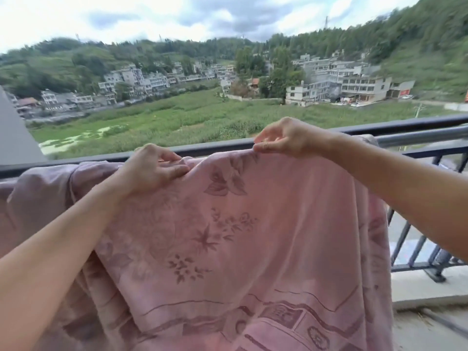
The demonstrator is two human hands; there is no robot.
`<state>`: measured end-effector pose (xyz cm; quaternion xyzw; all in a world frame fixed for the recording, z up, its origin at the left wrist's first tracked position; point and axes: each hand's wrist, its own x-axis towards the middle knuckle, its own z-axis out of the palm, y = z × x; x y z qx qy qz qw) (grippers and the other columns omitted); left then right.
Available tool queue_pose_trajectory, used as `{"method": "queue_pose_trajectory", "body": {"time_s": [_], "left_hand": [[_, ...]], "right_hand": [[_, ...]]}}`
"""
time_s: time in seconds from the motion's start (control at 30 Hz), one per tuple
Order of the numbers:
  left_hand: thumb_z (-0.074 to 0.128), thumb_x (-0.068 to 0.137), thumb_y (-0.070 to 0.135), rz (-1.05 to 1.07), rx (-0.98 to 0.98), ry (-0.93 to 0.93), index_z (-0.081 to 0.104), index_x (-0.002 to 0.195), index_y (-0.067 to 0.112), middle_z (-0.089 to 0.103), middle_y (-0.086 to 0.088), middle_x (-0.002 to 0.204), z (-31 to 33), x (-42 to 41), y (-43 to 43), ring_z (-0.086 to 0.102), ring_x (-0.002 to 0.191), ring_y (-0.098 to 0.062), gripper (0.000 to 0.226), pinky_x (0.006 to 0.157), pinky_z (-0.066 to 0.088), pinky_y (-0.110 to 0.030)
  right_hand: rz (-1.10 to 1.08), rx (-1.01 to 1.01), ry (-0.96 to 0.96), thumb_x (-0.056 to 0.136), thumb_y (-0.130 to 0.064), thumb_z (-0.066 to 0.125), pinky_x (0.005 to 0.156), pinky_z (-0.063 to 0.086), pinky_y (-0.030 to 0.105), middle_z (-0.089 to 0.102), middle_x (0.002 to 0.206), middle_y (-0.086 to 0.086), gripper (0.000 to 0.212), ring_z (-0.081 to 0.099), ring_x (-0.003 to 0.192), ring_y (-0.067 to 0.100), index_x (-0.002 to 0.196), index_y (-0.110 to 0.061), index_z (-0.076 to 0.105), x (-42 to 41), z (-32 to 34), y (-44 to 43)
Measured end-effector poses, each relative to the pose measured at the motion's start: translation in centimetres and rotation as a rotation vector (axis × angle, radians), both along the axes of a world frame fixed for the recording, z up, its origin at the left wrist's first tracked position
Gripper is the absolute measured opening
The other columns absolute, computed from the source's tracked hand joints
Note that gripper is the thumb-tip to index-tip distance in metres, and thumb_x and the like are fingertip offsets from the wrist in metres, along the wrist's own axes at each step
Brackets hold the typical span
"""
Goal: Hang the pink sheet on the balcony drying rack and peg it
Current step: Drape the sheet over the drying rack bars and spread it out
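Pink floral sheet [228, 236], draped over the silver rack bar [417, 138] inside the dark balcony railing [395, 122].

Soft, limp, probably light; prone to bunch and slide. Best held along the top fold. Left hand [152, 171] and right hand [283, 138] each pinch that fold, fingers closed on cloth. No pegs visible.

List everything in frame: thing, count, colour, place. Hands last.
pink sheet: 1, pink with darker floral print, draped over the rail, fills the lower centre
grey rail: 1, metallic grey, runs right from under the sheet's top edge
balcony railing: 1, dark, spans the frame behind the sheet, balusters at lower right
balcony ledge: 1, pale concrete, lower right
pegs: none visible
field: green, beyond the railing
buildings: many, pale, mid-distance
hills: green, wooded, background
left hand: 1, gripping the sheet's top edge, centre-left
right hand: 1, pinching the top edge, centre-right
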<state>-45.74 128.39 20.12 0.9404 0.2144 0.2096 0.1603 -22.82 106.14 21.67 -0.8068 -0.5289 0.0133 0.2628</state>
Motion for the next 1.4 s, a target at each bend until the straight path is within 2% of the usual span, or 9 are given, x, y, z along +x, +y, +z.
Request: {"method": "queue_pose_trajectory", "body": {"time_s": [0.13, 0.27, 0.4, 0.5, 0.6, 0.77, 1.03, 1.17, 1.4], "left_hand": [[0.069, 0.088, 0.028, 0.050, 0.037, -0.251, 0.077, 0.086, 0.014, 0.073, -0.003, 0.079, -0.6, 1.0, -1.2, 0.059, 0.064, -0.008, 0.016, 0.052, 0.040, -0.011], [0.067, 0.089, 0.031, 0.056, 0.077, -0.417, 0.076, 0.085, 0.012, 0.072, -0.004, 0.078, 1.5, 4.4, -3.5, 0.064, 0.070, -0.019, 0.022, 0.058, 0.049, -0.025], [0.059, 0.092, 0.037, -0.048, 0.111, -0.473, 0.072, 0.081, 0.015, 0.066, 0.002, 0.072, 3.8, 7.7, -6.6, 0.059, 0.066, -0.015, 0.028, 0.060, 0.046, -0.027], [0.050, 0.095, 0.046, 0.010, 0.161, -0.309, 0.065, 0.081, 0.019, 0.067, -0.001, 0.078, 2.4, 7.5, -6.4, 0.064, 0.077, -0.026, 0.034, 0.070, 0.053, -0.037], [0.039, 0.098, 0.052, 0.187, 0.292, -0.110, 0.059, 0.079, 0.020, 0.070, -0.010, 0.093, -1.4, 4.7, -4.9, 0.063, 0.087, -0.034, 0.042, 0.079, 0.050, -0.043], [0.040, 0.100, 0.043, 0.121, 0.432, -0.202, 0.066, 0.095, 0.016, 0.066, -0.007, 0.100, -3.8, 1.9, -3.8, 0.058, 0.096, -0.032, 0.038, 0.087, 0.038, -0.041], [0.049, 0.096, 0.026, 0.434, 0.291, -0.529, 0.067, 0.109, 0.010, 0.059, -0.013, 0.115, -6.0, -7.1, 2.8, 0.051, 0.111, -0.034, 0.027, 0.095, 0.042, -0.046], [0.054, 0.093, 0.028, 0.709, 0.191, -0.517, 0.062, 0.112, 0.009, 0.053, -0.016, 0.122, -7.7, -15.5, 7.9, 0.049, 0.115, -0.037, 0.028, 0.099, 0.040, -0.048], [0.073, 0.076, 0.053, 0.972, -0.302, -0.483, 0.037, 0.140, 0.007, 0.041, -0.017, 0.139, -8.3, -25.6, 16.0, 0.042, 0.130, -0.035, 0.086, 0.105, 0.039, -0.051]], "right_hand": [[0.050, 0.320, 0.079, 0.084, -0.031, 0.075, 0.061, 0.052, 0.027, 0.073, 0.073, -0.005, 0.012, 0.063, 0.064, 0.009, 0.088, -0.020, 0.079, -0.2, -2.6, 0.5], [-0.028, 0.590, 0.048, 0.084, -0.022, 0.071, 0.061, 0.047, 0.022, 0.069, 0.072, -0.014, 0.009, 0.057, 0.064, -0.003, 0.089, -0.024, 0.077, 2.8, -1.2, -0.7], [-0.334, 0.754, -0.084, 0.082, -0.030, 0.064, 0.071, 0.056, 0.032, 0.074, 0.087, -0.002, 0.023, 0.063, 0.079, 0.006, 0.093, -0.016, 0.078, 7.6, 2.6, -3.5], [-0.567, 0.632, -0.135, 0.083, -0.039, 0.061, 0.073, 0.049, 0.029, 0.074, 0.096, 0.008, 0.032, 0.065, 0.091, 0.018, 0.099, -0.015, 0.075, 10.8, 2.9, -6.6], [-0.621, 0.248, -0.102, 0.088, -0.040, 0.063, 0.081, 0.048, 0.031, 0.073, 0.105, 0.006, 0.027, 0.063, 0.105, 0.031, 0.099, -0.019, 0.076, 11.9, 0.2, -8.6], [-0.622, -0.083, -0.156, 0.087, -0.022, 0.065, 0.079, 0.049, 0.031, 0.071, 0.115, 0.005, 0.021, 0.065, 0.103, 0.029, 0.106, -0.024, 0.075, 8.7, 0.1, -8.2], [-0.180, 0.234, -0.325, 0.094, -0.027, 0.062, 0.066, 0.046, 0.024, 0.072, 0.111, -0.001, 0.021, 0.063, 0.084, 0.015, 0.112, -0.019, 0.070, -4.4, 1.3, 0.2], [0.017, 0.302, -0.331, 0.092, -0.030, 0.065, 0.080, 0.056, 0.033, 0.073, 0.111, 0.001, 0.024, 0.067, 0.092, 0.015, 0.113, -0.019, 0.070, -12.3, 1.4, 6.3], [0.184, 0.324, -0.327, 0.092, -0.032, 0.065, 0.082, 0.053, 0.029, 0.072, 0.113, 0.003, 0.030, 0.068, 0.097, 0.017, 0.117, -0.016, 0.068, -24.3, 0.5, 16.4]]}}
